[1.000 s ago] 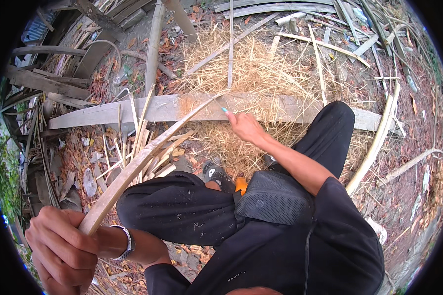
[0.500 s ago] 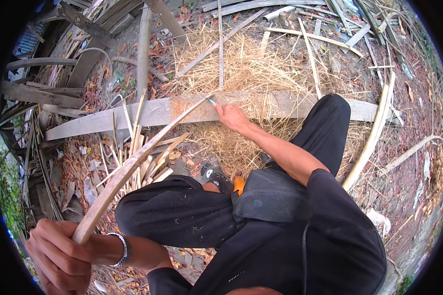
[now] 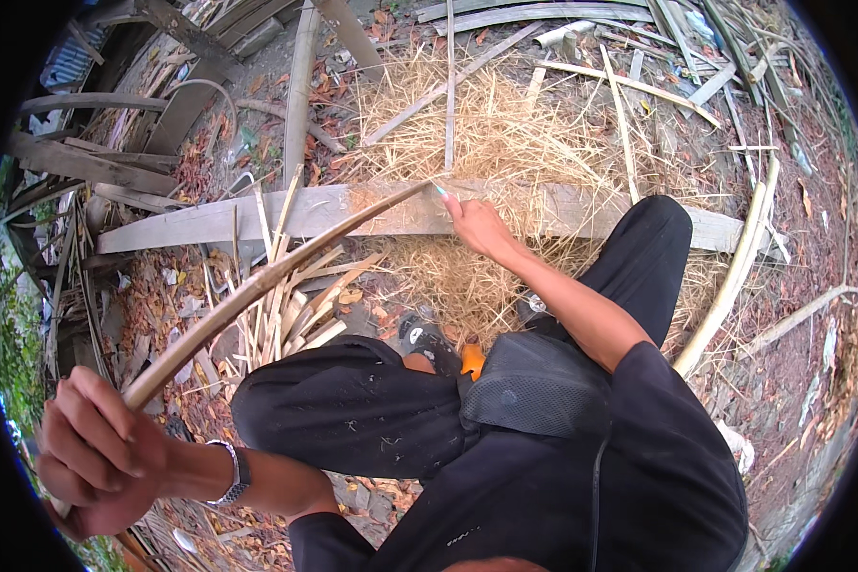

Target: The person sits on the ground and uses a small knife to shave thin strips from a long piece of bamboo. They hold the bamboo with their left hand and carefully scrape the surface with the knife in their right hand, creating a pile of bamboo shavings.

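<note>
You are crouched outdoors on bare ground [image 3: 810,315] littered with dry leaves, split bamboo pieces and weathered boards. Ahead of you lies a heap of pale straw-like shavings [image 3: 505,124], and across it runs a long grey plank [image 3: 257,221]. A bundle of short bamboo splints [image 3: 291,305] lies just left of your black-trousered knee, and a thick bamboo pole [image 3: 734,276] curves along the ground on your right.

Your left hand [image 3: 100,453] is clenched tight around the near end of a long bamboo strip [image 3: 257,286], which bows up and away toward the plank. Your right hand [image 3: 477,224] rests at the strip's far end, over the plank, fingers curled around something small with a bluish tip; you cannot tell what it is. A wristwatch [image 3: 234,474] sits on your left wrist.
</note>
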Demonstrator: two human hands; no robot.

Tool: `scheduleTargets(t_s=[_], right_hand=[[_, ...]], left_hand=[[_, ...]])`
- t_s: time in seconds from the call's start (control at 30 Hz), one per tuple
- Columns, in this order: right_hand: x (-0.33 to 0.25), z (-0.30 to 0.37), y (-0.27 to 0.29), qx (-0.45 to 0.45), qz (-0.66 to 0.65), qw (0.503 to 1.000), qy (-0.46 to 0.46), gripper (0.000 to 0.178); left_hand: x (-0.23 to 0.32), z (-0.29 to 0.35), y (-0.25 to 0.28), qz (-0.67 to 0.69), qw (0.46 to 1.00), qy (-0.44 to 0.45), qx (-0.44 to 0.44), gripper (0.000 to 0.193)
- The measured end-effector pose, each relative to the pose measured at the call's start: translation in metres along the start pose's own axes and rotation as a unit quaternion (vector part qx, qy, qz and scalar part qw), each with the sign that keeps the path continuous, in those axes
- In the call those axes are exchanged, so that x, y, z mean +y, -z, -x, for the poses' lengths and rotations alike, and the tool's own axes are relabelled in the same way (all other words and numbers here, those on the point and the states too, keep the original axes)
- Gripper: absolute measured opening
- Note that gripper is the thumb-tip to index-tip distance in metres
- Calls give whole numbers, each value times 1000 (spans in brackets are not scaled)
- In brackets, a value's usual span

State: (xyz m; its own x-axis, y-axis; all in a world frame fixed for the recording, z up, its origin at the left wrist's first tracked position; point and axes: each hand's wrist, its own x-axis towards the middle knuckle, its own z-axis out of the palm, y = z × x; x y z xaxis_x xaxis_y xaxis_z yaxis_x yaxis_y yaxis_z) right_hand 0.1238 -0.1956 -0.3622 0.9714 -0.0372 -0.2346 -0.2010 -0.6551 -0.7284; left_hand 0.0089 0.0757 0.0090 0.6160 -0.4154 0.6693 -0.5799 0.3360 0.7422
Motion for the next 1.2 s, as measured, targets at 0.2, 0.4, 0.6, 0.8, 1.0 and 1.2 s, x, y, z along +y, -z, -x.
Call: scheduleTargets(t_s=[0.2, 0.4, 0.6, 0.8, 1.0, 1.2], right_hand=[[-82, 77, 53, -35, -125, 980, 151, 62], [-67, 62, 31, -4, -72, 985, 154, 61], [-71, 49, 20, -69, -10, 995, 77, 61], [70, 20, 0, 24, 108, 994, -2, 66], [-65, 73, 65, -60, -70, 992, 80, 66], [-58, 56, 30, -84, -59, 994, 34, 66]], left_hand=[[-14, -5, -13, -25, 992, -81, 96, 38], [-13, -4, -18, -13, 993, -88, 78, 40], [-11, -2, 0, -25, 986, -119, 117, 43], [-24, -13, -22, 20, 991, -126, 29, 47], [-15, -2, -18, 19, 990, -133, 29, 47], [-9, 31, 26, 15, 983, -127, 132, 45]])
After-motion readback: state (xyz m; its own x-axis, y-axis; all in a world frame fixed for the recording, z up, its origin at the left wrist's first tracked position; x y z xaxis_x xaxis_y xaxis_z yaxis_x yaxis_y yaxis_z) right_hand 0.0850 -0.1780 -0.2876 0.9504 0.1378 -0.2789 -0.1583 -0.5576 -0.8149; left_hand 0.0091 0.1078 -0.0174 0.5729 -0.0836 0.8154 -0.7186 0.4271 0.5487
